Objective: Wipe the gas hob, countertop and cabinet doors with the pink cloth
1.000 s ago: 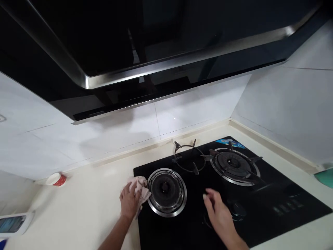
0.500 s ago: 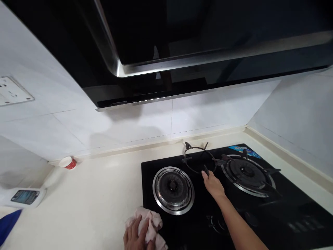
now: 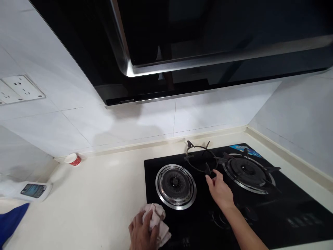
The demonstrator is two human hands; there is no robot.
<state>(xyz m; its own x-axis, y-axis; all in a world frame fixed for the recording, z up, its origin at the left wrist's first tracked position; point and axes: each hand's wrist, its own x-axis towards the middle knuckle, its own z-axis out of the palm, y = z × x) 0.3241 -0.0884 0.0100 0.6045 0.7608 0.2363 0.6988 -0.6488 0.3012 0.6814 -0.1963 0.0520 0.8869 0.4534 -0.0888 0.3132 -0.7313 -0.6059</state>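
My left hand (image 3: 143,233) is pressed down with bent fingers on a crumpled pale pink cloth (image 3: 158,222) at the front left corner of the black glass cooktop (image 3: 192,222). In the middle of the cooktop, my right hand (image 3: 221,190) has its thumb and forefinger apart, just at the near prong of a black pan support (image 3: 201,170). That ring-shaped support lies off its burner, towards the back edge. The left burner (image 3: 176,186) is bare, with a stained metal rim. On the right burner (image 3: 248,170) another pan support (image 3: 272,169) is in place.
A large black range hood (image 3: 187,83) hangs low over the cooktop. On the pale counter (image 3: 99,194) to the left stand a red and white paper cup (image 3: 74,159), a white bottle with a label (image 3: 33,190) lying down, and something blue (image 3: 11,220). Sockets (image 3: 22,88) are on the wall.
My right hand has loosened its fingers from the pan support's near prong and drawn slightly back. The support looks unmoved. My left hand stays on the cloth; the view has shifted a little left.
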